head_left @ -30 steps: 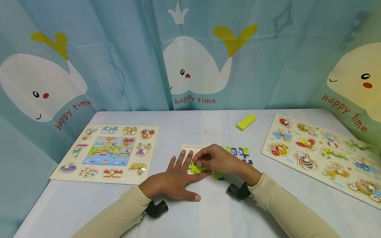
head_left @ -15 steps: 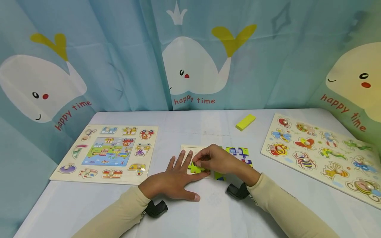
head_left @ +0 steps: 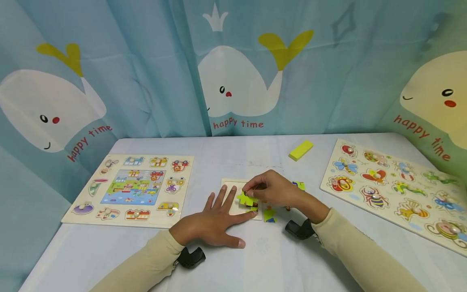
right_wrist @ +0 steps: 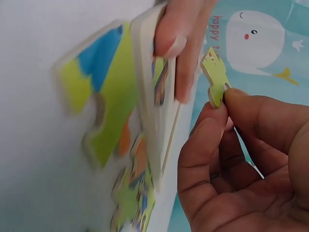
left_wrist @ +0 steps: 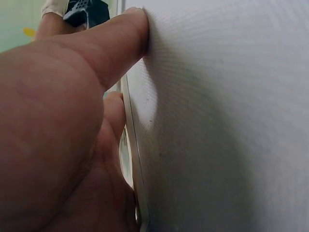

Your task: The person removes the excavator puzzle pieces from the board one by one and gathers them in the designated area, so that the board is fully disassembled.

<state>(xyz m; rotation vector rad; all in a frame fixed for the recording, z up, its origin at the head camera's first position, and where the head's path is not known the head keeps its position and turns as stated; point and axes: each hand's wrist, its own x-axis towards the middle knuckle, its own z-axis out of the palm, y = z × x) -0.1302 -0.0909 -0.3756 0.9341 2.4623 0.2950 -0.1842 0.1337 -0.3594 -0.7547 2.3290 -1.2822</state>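
Observation:
Between its thumb and fingertips my right hand (head_left: 275,188) pinches a yellow-green jigsaw puzzle piece (head_left: 247,200). The right wrist view shows that same piece (right_wrist: 216,72) held clear of the board. Below it is a small pale puzzle frame (head_left: 233,183), with another green piece (head_left: 252,209) in its lower right corner. My left hand (head_left: 217,223) lies with fingers spread, fingertips on the frame's left part and thumb on the tabletop. Loose jigsaw pieces lie just right of the frame, one green and blue (head_left: 269,215); the right hand hides some of them.
A peg puzzle board with vehicles (head_left: 133,186) lies to the left, and an insect peg board (head_left: 395,190) to the right. A yellow block (head_left: 300,150) sits toward the back. Behind the table hangs a blue whale-print curtain (head_left: 153,81).
My right hand has lifted the green piece up off the frame and shifted slightly right and away. The left hand stays where it was.

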